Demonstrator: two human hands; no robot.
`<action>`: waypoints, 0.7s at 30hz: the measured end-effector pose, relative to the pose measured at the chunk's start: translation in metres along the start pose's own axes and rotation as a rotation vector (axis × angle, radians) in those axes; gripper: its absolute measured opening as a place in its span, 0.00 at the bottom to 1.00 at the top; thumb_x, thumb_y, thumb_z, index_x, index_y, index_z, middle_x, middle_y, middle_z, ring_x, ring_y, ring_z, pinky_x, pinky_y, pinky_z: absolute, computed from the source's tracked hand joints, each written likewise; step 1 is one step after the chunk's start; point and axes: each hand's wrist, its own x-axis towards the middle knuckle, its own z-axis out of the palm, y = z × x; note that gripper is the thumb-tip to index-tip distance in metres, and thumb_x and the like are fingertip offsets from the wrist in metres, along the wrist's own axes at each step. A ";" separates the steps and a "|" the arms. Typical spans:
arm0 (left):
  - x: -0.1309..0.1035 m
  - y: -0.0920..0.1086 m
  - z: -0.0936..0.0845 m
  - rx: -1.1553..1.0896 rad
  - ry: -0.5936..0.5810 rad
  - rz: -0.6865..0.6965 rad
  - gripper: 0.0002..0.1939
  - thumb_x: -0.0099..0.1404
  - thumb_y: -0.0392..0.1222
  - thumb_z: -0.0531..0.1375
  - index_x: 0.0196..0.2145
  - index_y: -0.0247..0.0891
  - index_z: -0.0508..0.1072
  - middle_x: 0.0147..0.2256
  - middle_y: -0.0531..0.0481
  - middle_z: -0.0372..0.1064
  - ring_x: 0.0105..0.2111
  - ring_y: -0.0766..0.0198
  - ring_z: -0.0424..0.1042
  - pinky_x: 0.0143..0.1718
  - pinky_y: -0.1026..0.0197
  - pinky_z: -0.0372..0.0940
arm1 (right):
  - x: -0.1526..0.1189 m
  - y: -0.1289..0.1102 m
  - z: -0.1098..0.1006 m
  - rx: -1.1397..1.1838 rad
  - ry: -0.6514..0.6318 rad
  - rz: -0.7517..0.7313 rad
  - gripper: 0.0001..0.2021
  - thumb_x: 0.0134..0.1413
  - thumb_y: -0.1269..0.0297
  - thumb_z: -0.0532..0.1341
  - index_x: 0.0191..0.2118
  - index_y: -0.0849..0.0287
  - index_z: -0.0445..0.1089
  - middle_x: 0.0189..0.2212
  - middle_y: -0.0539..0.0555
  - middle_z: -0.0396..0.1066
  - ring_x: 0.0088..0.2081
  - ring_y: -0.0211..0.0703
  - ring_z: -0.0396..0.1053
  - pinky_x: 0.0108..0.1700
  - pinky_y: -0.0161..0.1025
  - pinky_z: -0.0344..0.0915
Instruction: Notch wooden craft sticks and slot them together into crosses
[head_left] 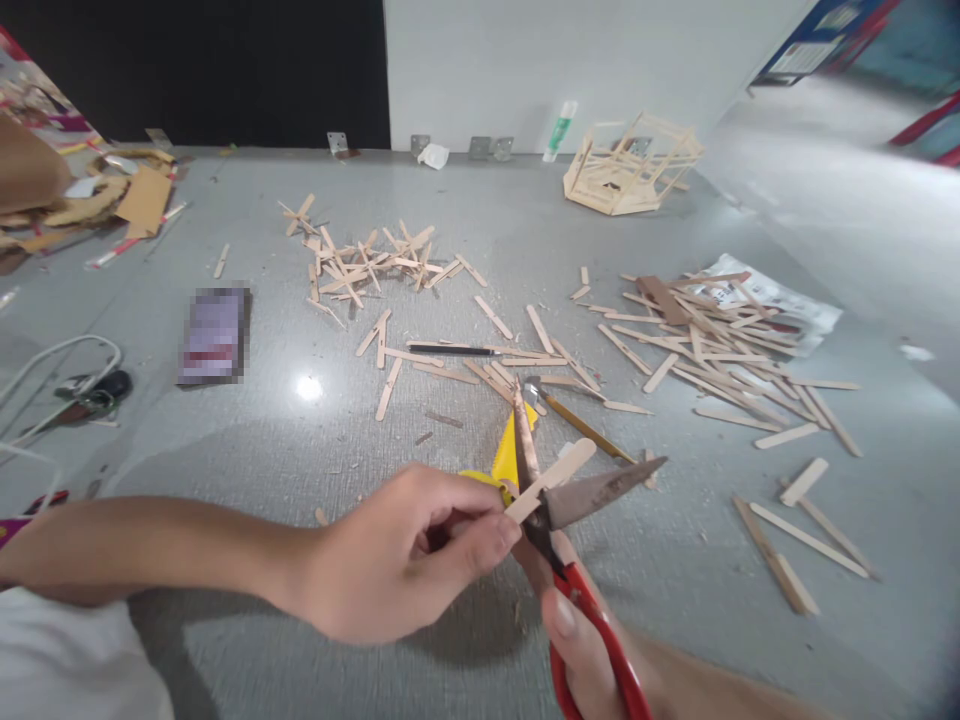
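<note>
Wooden stick point(568, 466), left hand point(405, 565) pinching it, right hand point(589, 650) gripping scissors point(596, 498) — green tube point(555, 142), label point(560, 128) illegible

A spot for making crafts, a grey table point(262, 440) with heaps of flat wooden sticks point(731, 350), red-handled scissors point(576, 583) at lower center, a black pen or pencil point(450, 349) mid-frame, a little stick model point(613, 196) at upper right, cardboard scraps point(147, 200) at upper left
</note>
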 end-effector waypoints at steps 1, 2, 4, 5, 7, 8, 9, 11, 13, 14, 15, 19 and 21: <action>0.000 -0.001 0.000 0.006 0.001 -0.008 0.21 0.75 0.52 0.55 0.27 0.38 0.58 0.22 0.59 0.48 0.21 0.73 0.48 0.20 0.67 0.46 | -0.001 -0.001 0.000 0.017 0.018 0.003 0.31 0.55 0.38 0.62 0.64 0.27 0.61 0.46 0.45 0.77 0.56 0.63 0.75 0.44 0.48 0.78; 0.000 -0.001 0.000 0.011 0.000 -0.016 0.21 0.76 0.52 0.55 0.28 0.38 0.59 0.22 0.59 0.49 0.21 0.73 0.48 0.20 0.68 0.46 | -0.001 -0.001 0.000 0.028 0.033 0.008 0.28 0.58 0.39 0.60 0.64 0.28 0.63 0.47 0.46 0.77 0.56 0.63 0.74 0.46 0.48 0.78; 0.000 -0.002 0.000 0.027 0.004 -0.024 0.22 0.76 0.54 0.53 0.28 0.37 0.61 0.23 0.58 0.50 0.21 0.72 0.50 0.20 0.68 0.48 | -0.003 -0.001 0.000 0.044 0.052 0.010 0.25 0.60 0.39 0.58 0.62 0.31 0.66 0.47 0.47 0.77 0.56 0.63 0.74 0.48 0.48 0.77; 0.000 -0.002 0.000 0.033 0.009 -0.027 0.22 0.76 0.54 0.52 0.28 0.37 0.62 0.23 0.58 0.50 0.21 0.72 0.50 0.20 0.68 0.48 | -0.004 0.000 0.001 0.050 0.057 0.010 0.25 0.60 0.38 0.58 0.61 0.33 0.67 0.47 0.49 0.77 0.56 0.63 0.74 0.48 0.48 0.77; 0.000 -0.002 0.000 0.029 0.012 -0.029 0.22 0.76 0.54 0.53 0.28 0.36 0.63 0.22 0.59 0.50 0.21 0.72 0.50 0.20 0.68 0.48 | -0.005 0.002 0.003 0.059 0.065 0.018 0.25 0.61 0.37 0.57 0.60 0.38 0.69 0.47 0.51 0.77 0.56 0.63 0.74 0.49 0.49 0.76; 0.000 -0.002 0.000 0.017 0.009 -0.032 0.22 0.76 0.54 0.54 0.28 0.36 0.64 0.21 0.59 0.50 0.21 0.73 0.50 0.20 0.68 0.47 | -0.005 0.005 0.004 0.066 0.073 0.023 0.26 0.61 0.36 0.56 0.59 0.39 0.69 0.46 0.52 0.77 0.55 0.63 0.74 0.50 0.50 0.76; 0.000 -0.001 -0.001 0.003 0.004 -0.039 0.22 0.75 0.54 0.56 0.28 0.36 0.65 0.21 0.59 0.50 0.20 0.73 0.50 0.19 0.68 0.47 | -0.005 0.007 0.006 0.073 0.083 0.029 0.26 0.63 0.36 0.54 0.59 0.40 0.70 0.46 0.53 0.77 0.55 0.63 0.74 0.50 0.50 0.76; 0.000 -0.001 -0.001 -0.022 -0.005 -0.045 0.21 0.74 0.53 0.58 0.29 0.36 0.65 0.21 0.59 0.51 0.20 0.73 0.50 0.19 0.69 0.47 | -0.005 0.012 0.010 0.088 0.098 0.030 0.27 0.63 0.34 0.51 0.58 0.41 0.70 0.45 0.53 0.77 0.54 0.61 0.75 0.48 0.51 0.76; 0.000 0.000 -0.002 -0.027 -0.005 -0.041 0.21 0.74 0.52 0.58 0.28 0.35 0.65 0.21 0.59 0.51 0.21 0.73 0.51 0.20 0.69 0.48 | -0.004 0.017 0.013 0.101 0.111 0.033 0.28 0.62 0.32 0.51 0.57 0.40 0.71 0.43 0.54 0.77 0.52 0.61 0.76 0.46 0.51 0.77; 0.001 0.000 -0.002 -0.024 -0.001 -0.037 0.21 0.74 0.52 0.58 0.28 0.35 0.65 0.21 0.59 0.51 0.21 0.73 0.51 0.20 0.69 0.48 | -0.004 0.018 0.014 0.104 0.114 0.039 0.28 0.61 0.32 0.51 0.57 0.40 0.71 0.43 0.54 0.77 0.52 0.61 0.76 0.45 0.51 0.77; 0.001 0.000 -0.002 -0.019 0.001 -0.035 0.21 0.75 0.52 0.58 0.28 0.36 0.65 0.21 0.59 0.51 0.21 0.73 0.50 0.20 0.69 0.48 | -0.004 0.019 0.015 0.103 0.115 0.046 0.28 0.61 0.32 0.52 0.56 0.40 0.71 0.43 0.54 0.77 0.52 0.61 0.76 0.45 0.51 0.77; 0.001 0.000 -0.003 -0.020 -0.002 -0.044 0.19 0.74 0.49 0.59 0.28 0.36 0.65 0.21 0.59 0.52 0.20 0.73 0.51 0.20 0.69 0.47 | -0.004 0.019 0.018 0.104 0.130 0.070 0.26 0.62 0.33 0.52 0.55 0.40 0.72 0.43 0.54 0.77 0.51 0.60 0.76 0.44 0.51 0.77; 0.001 0.001 -0.004 -0.019 -0.007 -0.048 0.17 0.74 0.47 0.59 0.29 0.36 0.66 0.21 0.59 0.53 0.21 0.73 0.52 0.20 0.69 0.47 | -0.005 0.017 0.019 0.103 0.141 0.077 0.27 0.63 0.33 0.50 0.54 0.43 0.72 0.43 0.56 0.76 0.50 0.61 0.76 0.45 0.52 0.77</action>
